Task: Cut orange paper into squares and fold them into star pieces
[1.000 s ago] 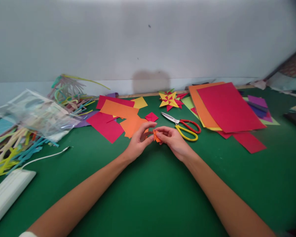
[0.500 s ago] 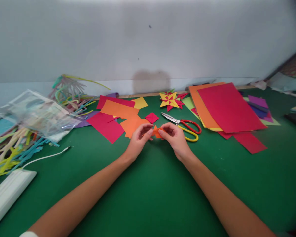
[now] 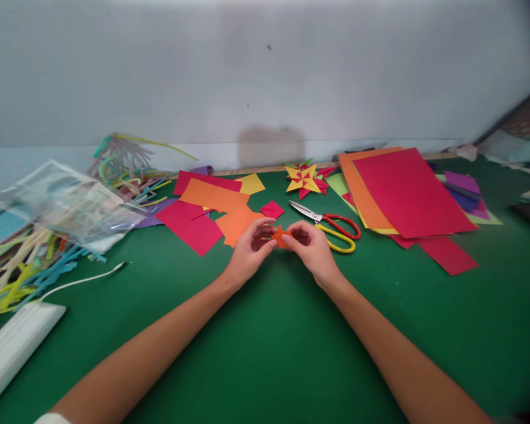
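Observation:
Between both hands is a small piece of folded orange paper [image 3: 281, 238] with a point sticking up. My left hand [image 3: 252, 247] pinches its left side with thumb and fingers. On the other side my right hand [image 3: 310, 244] is closed on it, thumb toward the middle. The fingers cover much of its shape. Just beyond the hands lies a folded pink-red square [image 3: 272, 209]. Scissors [image 3: 331, 226] with red and yellow handles rest close to my right hand. Behind them sits a layered paper star [image 3: 304, 178] in yellow and red.
Loose orange paper [image 3: 214, 195] and red paper [image 3: 189, 227] lie to the left. A stack of coloured sheets [image 3: 415, 194] is on the right. At far left are a clear plastic bag [image 3: 75, 197], coloured strips and a white power strip [image 3: 22, 341]. A wall stands behind the green table [image 3: 265, 353].
My left thumb and fingers have shifted slightly on the orange paper, with the fingers a little higher and more arched. The paper's visible outline has changed slightly. Everything else is still.

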The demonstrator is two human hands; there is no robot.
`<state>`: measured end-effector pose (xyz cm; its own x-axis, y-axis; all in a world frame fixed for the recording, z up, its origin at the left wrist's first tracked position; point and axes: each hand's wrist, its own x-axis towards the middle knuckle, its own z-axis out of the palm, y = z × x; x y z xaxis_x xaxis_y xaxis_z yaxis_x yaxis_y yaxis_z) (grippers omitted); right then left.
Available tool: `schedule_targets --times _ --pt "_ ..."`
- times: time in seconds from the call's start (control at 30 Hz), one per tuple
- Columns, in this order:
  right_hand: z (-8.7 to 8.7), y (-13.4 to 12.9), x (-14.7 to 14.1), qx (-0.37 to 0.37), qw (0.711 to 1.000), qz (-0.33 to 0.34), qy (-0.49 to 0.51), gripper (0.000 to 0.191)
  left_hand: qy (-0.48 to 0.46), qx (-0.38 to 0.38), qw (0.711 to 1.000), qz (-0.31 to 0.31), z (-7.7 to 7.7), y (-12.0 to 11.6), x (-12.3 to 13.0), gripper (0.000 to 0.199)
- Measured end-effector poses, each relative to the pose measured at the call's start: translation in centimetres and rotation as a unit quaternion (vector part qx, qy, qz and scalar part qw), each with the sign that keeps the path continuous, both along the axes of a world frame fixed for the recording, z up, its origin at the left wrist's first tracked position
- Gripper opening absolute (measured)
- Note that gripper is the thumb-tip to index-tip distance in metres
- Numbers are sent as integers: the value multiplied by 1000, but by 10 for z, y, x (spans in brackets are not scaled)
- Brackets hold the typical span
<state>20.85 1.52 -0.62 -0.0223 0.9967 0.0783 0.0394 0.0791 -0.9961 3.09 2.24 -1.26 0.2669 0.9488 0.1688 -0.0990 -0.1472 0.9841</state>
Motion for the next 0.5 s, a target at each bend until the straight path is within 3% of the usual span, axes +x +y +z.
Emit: schedule_targets --times 0.27,0.5 --pt "-1 -1 -2 6 999 33 -20 19 15 -6 999 32 -3 2 -1 36" --pt "-5 -3 -8 -40 994 96 -41 24 12 10 998 55 -3 2 -1 30"
